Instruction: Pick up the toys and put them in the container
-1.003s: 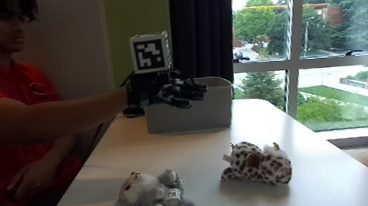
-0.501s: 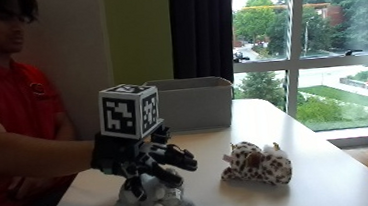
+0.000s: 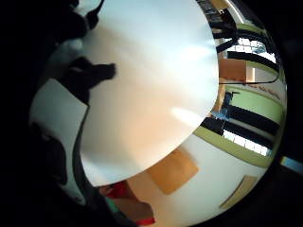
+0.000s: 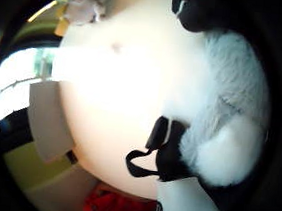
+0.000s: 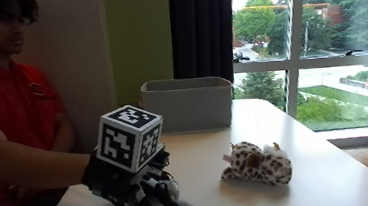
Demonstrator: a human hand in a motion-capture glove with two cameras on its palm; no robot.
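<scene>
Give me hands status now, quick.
Right hand: down over the grey plush toy, fingers curled around it.
Bare hand: not visible.

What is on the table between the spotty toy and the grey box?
Nothing. In the outside view, only bare white table lies between the spotted toy and the grey container.

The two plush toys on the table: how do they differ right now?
The grey plush toy sits under the gloved right hand, mostly covered in the outside view; the spotted plush toy lies free with no hands on it. The grey one is plain pale grey, the spotted one white with brown patches. The grey one lies nearer the person. Both rest on the white table, outside the grey container.
</scene>
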